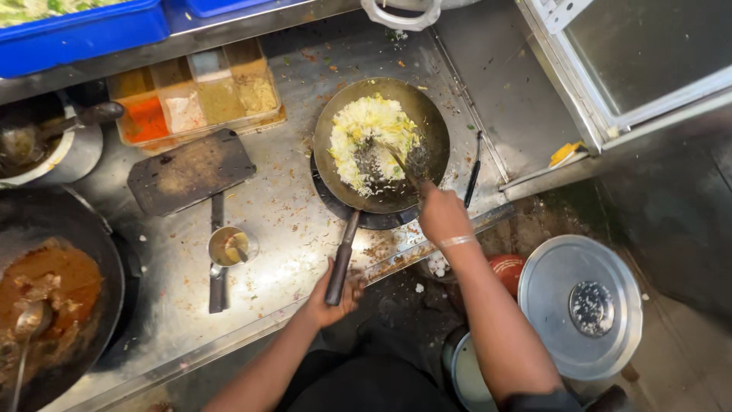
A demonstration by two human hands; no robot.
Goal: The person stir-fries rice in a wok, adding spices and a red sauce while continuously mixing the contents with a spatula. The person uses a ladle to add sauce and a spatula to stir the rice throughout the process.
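**A:** What are the person's hands doing?

**B:** The left hand (333, 294) is gripping the long dark handle of a wok (381, 145), fingers wrapped tight around its end, probably steadying the pan. The right hand (442, 215) is closing around a metal spatula (398, 162), whose blade is digging into the food. A thin bangle is sitting on that wrist.

**A:** Where is the wok sitting?

**B:** It is resting on a round burner set into a steel bench (282, 214), near the bench's middle, with its handle pointing back toward the person so it is within easy reach.

**A:** What is it holding?

**B:** A mound of white rice mixed with yellow bits (366, 137), likely egg, is filling the left and centre of the pan; the right side is showing bare metal.

**A:** What other containers are around?

**B:** A tray of spice compartments (194, 95) is lying beyond the wok to the left, holding red, pale and brownish powders. A small steel ladle (229, 246) with yellowish liquid is lying on the bench, near the wok. At far left, a large dark pan (53, 297) is holding brown curry with a spoon in it. A blue crate (84, 30) is standing on the shelf above. On the floor to the right, a round steel lid (579, 305) is covering a pot.
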